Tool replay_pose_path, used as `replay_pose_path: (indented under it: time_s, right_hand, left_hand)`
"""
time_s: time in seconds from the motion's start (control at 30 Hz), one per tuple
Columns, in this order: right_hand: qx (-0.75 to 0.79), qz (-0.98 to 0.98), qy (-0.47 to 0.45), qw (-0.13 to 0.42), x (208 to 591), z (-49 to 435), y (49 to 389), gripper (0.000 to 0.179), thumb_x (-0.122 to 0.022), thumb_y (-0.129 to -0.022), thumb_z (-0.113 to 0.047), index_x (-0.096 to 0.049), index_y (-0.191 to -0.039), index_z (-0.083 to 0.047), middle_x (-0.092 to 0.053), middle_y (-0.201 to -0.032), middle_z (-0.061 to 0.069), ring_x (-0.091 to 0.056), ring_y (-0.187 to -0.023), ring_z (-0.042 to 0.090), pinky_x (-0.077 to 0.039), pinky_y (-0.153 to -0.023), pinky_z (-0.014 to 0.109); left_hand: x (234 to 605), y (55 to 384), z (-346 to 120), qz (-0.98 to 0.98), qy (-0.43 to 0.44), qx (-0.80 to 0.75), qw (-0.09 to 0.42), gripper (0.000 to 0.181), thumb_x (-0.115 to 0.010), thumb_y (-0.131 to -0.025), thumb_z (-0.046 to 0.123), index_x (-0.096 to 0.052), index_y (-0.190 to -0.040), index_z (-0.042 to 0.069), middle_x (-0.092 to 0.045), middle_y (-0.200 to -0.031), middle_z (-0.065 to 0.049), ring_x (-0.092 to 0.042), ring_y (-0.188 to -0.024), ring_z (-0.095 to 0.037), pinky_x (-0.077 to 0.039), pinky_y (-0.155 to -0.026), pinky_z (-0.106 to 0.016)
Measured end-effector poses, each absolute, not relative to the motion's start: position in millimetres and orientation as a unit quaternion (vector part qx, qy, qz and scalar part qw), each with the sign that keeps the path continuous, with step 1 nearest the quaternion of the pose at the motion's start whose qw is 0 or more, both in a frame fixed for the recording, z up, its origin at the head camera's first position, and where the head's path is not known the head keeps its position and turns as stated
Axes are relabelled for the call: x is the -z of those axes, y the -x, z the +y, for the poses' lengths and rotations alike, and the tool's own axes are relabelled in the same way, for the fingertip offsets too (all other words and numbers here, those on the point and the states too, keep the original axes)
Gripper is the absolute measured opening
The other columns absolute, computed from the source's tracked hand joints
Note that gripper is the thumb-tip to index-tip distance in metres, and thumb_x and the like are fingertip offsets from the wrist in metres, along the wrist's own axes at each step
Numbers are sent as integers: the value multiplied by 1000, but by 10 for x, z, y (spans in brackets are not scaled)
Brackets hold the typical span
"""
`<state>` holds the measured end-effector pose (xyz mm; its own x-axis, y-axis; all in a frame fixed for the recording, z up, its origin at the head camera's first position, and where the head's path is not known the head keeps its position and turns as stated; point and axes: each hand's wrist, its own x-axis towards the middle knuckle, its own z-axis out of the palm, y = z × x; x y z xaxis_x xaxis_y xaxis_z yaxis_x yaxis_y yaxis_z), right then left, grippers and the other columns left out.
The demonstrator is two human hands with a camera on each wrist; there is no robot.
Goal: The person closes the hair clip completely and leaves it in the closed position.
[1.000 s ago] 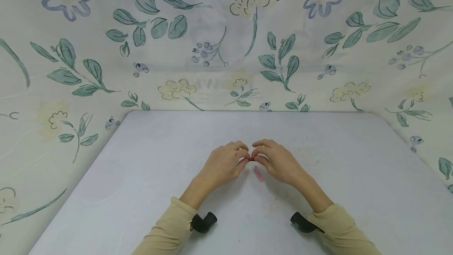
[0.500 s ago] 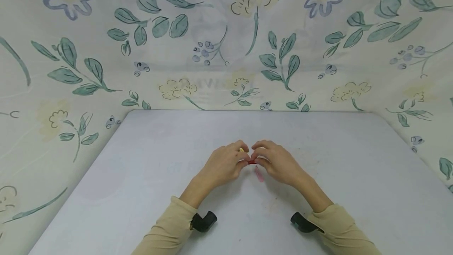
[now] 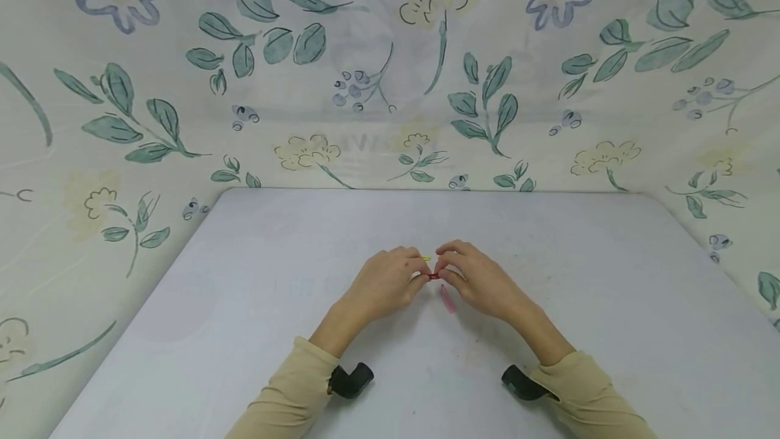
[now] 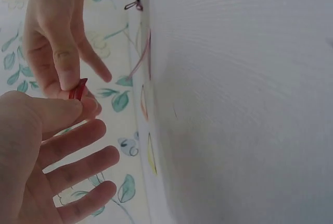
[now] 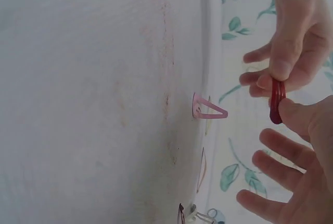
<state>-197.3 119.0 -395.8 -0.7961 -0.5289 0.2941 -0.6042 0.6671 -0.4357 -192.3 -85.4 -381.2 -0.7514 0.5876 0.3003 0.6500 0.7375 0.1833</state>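
Between both hands, a red snap hair clip (image 5: 277, 99) is held above the white table. My left hand (image 3: 388, 281) pinches one end between thumb and forefinger. The opposite end is pinched by the thumb and forefinger of my right hand (image 3: 484, 281). In the left wrist view, my left hand's other fingers (image 4: 86, 169) spread away from the clip. Fingertips cover part of the red clip (image 3: 433, 276) in the head view. Lying on the table just below the hands is a pink snap hair clip (image 3: 447, 299).
Beyond the left fingers a yellow clip (image 3: 426, 259) shows partly. An orange clip (image 4: 144, 103) and a dark clip (image 4: 134, 4) stand out in the left wrist view. A whitish clip (image 5: 202, 215) lies at the right wrist view's bottom. Floral cloth (image 3: 365, 87) backs the table (image 3: 244, 256).
Both hands stay almost in place with small finger movements. The red clip dips slightly, then rises a little. More of the yellow clip shows beside the left fingers than a second ago.
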Motion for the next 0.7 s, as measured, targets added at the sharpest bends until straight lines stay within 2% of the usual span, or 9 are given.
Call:
replay_pose_path:
  time_s: [0.2, 0.5, 0.7]
  right_hand:
    - [-268, -914, -298, 61, 3939, 1182, 1967, 4, -64, -96, -12, -67, -95, -14, -59, -128, 8, -56, -121, 28, -48, -98, 46]
    - [-269, -923, -269, 54, 3905, 1169, 1976, 5, -63, -96, -15, -68, -95, -14, -61, -128, 8, -57, -120, 28, -48, -97, 49]
    - [-262, -930, -252, 45, 3866, 1167, 1964, 9, -62, -97, -17, -68, -98, -11, -61, -128, 8, -58, -119, 28, -47, -97, 50]
  left_hand:
    - [3813, 1923, -840, -931, 321, 129, 115, 8, -69, -92, 22, -76, -95, 18, -70, -97, 4, -63, -85, -17, -52, -71, -35]
    - [3809, 1924, -835, -919, 331, 84, 198, 7, -76, -86, 25, -74, -91, 21, -69, -95, 6, -61, -86, -16, -48, -66, -31]
    - [3813, 1937, -832, -910, 337, 60, 234, 11, -79, -82, 24, -72, -89, 21, -68, -92, 6, -61, -87, -16, -48, -67, -31]
